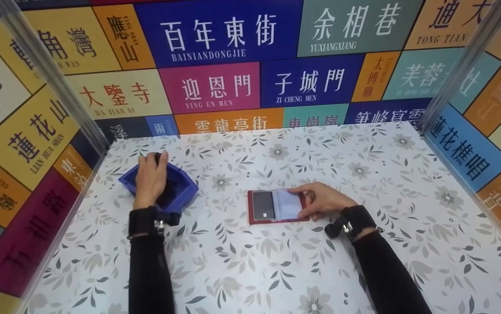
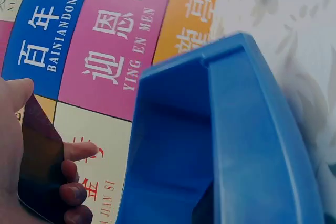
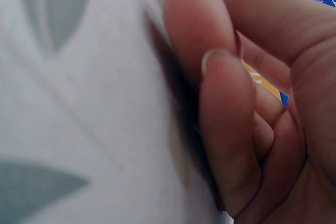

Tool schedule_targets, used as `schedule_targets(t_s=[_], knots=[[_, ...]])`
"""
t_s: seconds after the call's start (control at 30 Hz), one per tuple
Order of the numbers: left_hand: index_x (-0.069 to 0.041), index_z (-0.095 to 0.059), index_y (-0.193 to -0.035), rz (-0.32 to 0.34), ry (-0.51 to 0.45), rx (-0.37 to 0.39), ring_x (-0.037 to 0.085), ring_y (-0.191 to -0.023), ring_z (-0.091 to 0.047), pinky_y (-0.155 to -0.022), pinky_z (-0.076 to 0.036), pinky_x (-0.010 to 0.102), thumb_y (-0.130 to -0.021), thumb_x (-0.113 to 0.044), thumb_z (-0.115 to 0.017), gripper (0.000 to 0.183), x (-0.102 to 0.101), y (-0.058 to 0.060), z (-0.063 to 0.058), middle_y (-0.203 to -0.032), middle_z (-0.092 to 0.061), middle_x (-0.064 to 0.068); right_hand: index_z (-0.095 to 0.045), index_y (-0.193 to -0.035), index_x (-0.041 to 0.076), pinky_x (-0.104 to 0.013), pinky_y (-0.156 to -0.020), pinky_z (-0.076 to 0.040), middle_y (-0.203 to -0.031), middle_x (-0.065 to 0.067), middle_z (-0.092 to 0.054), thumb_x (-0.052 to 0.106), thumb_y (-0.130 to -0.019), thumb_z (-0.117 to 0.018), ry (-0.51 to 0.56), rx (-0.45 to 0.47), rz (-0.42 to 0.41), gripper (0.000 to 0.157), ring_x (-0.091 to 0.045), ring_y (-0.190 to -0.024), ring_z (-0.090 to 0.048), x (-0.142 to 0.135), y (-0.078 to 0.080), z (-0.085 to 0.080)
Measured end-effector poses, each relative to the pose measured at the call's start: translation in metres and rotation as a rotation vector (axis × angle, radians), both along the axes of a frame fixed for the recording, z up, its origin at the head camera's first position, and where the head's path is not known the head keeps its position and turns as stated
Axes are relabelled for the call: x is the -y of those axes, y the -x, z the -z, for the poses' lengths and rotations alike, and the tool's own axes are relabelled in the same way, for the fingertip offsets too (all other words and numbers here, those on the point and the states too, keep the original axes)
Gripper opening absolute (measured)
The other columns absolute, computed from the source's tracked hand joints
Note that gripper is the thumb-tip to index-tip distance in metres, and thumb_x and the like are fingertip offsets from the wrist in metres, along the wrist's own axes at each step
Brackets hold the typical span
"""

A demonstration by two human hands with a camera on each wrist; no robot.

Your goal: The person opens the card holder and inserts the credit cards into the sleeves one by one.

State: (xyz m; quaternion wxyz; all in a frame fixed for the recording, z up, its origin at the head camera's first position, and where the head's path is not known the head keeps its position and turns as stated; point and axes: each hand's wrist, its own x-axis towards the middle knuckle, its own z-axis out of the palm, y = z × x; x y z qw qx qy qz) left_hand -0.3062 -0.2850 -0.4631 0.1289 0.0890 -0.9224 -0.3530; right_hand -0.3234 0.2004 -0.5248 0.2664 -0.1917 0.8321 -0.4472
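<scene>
My left hand (image 1: 150, 179) is over the blue bin (image 1: 186, 192), pinching a thin, dark, glossy flat piece with straight edges (image 2: 42, 166) between thumb and fingers; cannot tell whether it is a card or a phone. In the left wrist view this piece is beside the bin's opening, and part of something black (image 2: 203, 208) shows inside the bin. My right hand (image 1: 327, 198) grips the right edge of a red card holder (image 1: 250, 208) on the table. Behind its clear sleeve sits a dark card (image 1: 262, 205) with a small light square; a pale sleeve (image 1: 286, 203) lies beside it.
The table (image 1: 233, 266) has a white covering with grey flowers and leaves. Panels of coloured street-name signs (image 1: 215, 85) rise at the back and both sides. Clear corner posts (image 1: 451, 74) stand at the table's back corners.
</scene>
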Motion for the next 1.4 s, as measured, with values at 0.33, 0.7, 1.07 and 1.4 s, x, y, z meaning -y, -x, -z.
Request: schedule_targets(t_s=[0.33, 0.7, 1.07, 1.4], knots=[[-0.001, -0.047, -0.119, 0.192, -0.509, -0.178, 0.019, -0.092, -0.044, -0.081, -0.039, 0.028, -0.102, -0.031, -0.067, 0.040, -0.022, 0.000, -0.010, -0.103, -0.044, 0.006, -0.056, -0.150, 0.023, -0.024, -0.044, -0.051, -0.070, -0.003, -0.058, 0.015, -0.071, -0.095, 0.006, 0.006, 0.006, 0.088, -0.013, -0.047, -0.060, 0.001, 0.000, 0.001], [0.002, -0.056, -0.117, 0.221, -0.583, -0.235, 0.020, -0.086, -0.059, -0.070, -0.052, 0.025, -0.110, -0.017, -0.048, 0.022, -0.042, 0.003, -0.007, -0.103, -0.059, 0.012, -0.057, -0.149, 0.021, -0.026, -0.044, -0.053, -0.069, -0.004, -0.058, 0.013, -0.071, -0.095, 0.008, -0.005, 0.003, 0.087, -0.013, -0.046, -0.060, 0.000, -0.001, 0.001], [0.008, -0.060, -0.114, 0.265, -0.670, -0.159, 0.014, -0.083, -0.067, -0.069, -0.057, 0.025, -0.105, -0.006, -0.057, 0.017, -0.057, 0.004, -0.012, -0.102, -0.066, 0.012, -0.056, -0.150, 0.022, -0.025, -0.044, -0.052, -0.066, -0.004, -0.059, 0.016, -0.073, -0.094, 0.009, -0.029, -0.026, 0.086, -0.014, -0.046, -0.061, 0.000, 0.001, 0.001], [0.005, -0.054, -0.116, 0.328, -0.710, -0.094, 0.010, -0.082, -0.071, -0.067, -0.060, 0.025, -0.099, 0.005, -0.062, 0.019, -0.066, 0.001, -0.015, -0.114, -0.060, 0.013, -0.056, -0.150, 0.023, -0.025, -0.044, -0.052, -0.068, -0.004, -0.059, 0.018, -0.073, -0.094, -0.014, -0.038, -0.022, 0.086, -0.013, -0.046, -0.061, 0.001, 0.001, 0.000]])
